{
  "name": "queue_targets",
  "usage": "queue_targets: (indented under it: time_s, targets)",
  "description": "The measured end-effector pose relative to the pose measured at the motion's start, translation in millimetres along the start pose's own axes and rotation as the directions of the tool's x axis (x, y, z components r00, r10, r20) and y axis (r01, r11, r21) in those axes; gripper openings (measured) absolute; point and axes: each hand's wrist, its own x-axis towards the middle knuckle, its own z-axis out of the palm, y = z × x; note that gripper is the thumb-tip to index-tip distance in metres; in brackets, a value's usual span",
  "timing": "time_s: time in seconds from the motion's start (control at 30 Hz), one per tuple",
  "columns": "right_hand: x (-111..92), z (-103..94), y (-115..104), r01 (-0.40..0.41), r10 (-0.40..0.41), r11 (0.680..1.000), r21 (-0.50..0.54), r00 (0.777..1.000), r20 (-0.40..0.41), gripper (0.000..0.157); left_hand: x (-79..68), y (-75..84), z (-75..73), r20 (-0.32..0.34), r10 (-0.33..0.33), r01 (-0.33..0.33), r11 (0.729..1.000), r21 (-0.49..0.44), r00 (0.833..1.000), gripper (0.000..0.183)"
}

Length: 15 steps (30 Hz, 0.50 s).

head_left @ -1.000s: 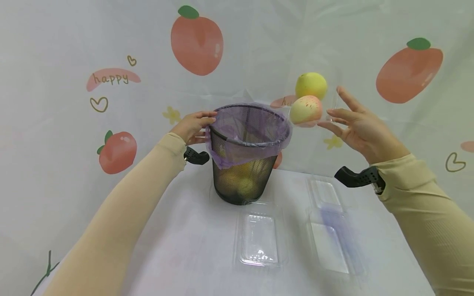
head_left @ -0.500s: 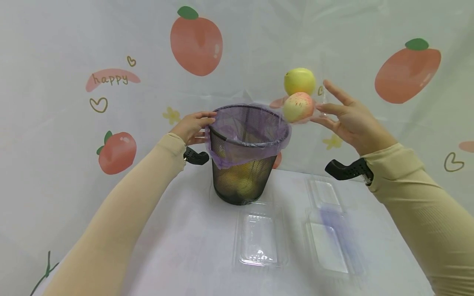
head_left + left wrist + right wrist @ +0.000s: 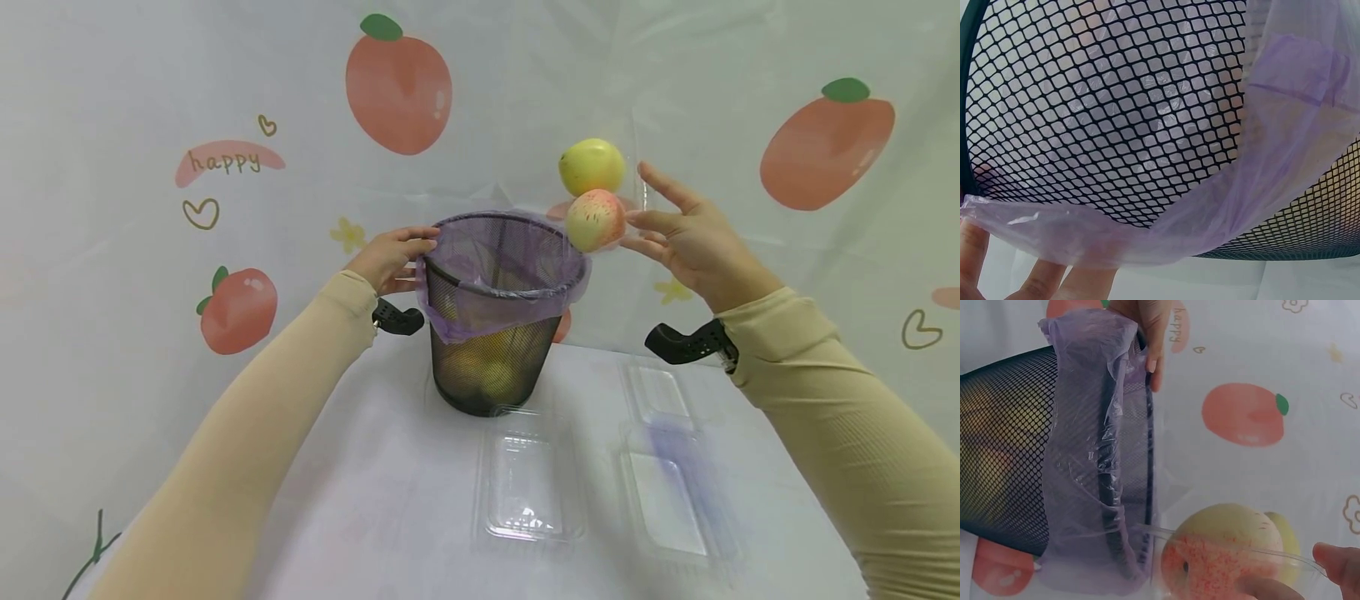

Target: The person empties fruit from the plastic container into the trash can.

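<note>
A black mesh wastebasket (image 3: 517,354) stands upright, lined with a thin purple plastic bag (image 3: 498,310) folded over its rim. My left hand (image 3: 384,260) grips the rim at the left side, fingers over the bag's edge. Up at the right, my right hand (image 3: 701,250) holds a clear plastic container (image 3: 643,198) by its edge. In it sit a yellow fruit (image 3: 592,167) and, below that, a red-speckled peach (image 3: 595,222), which overlaps the basket's right rim in the head view. In the right wrist view, the peach (image 3: 1222,550) lies close beside the basket's mouth.
More yellowish fruit (image 3: 495,379) shows through the mesh low in the basket. On the white table lie clear plastic containers: one in front (image 3: 525,479), another at right (image 3: 667,504) with a purple patch, and a smaller-looking one behind (image 3: 660,393). A fruit-printed cloth hangs behind.
My right hand has moved left with the container and both fruits, bringing them to the basket's right rim. The left hand and the basket have stayed in place.
</note>
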Motion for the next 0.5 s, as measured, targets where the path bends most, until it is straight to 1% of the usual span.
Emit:
queue_targets:
  time_s: [0.2,0.5]
  targets:
    - [1.3,3.6,0.0,0.027,-0.026,0.997,-0.071,1.000,0.011,0.073,1.7,-0.9,-0.7,0.000,-0.001,0.001,1.000,0.013,1.000,0.046]
    - [5.6,8.9,-1.5,0.047,-0.049,0.995,-0.084,0.999,-0.013,0.072,4.2,-1.9,-1.3,-0.007,-0.002,0.002,1.000,0.010,1.000,0.046]
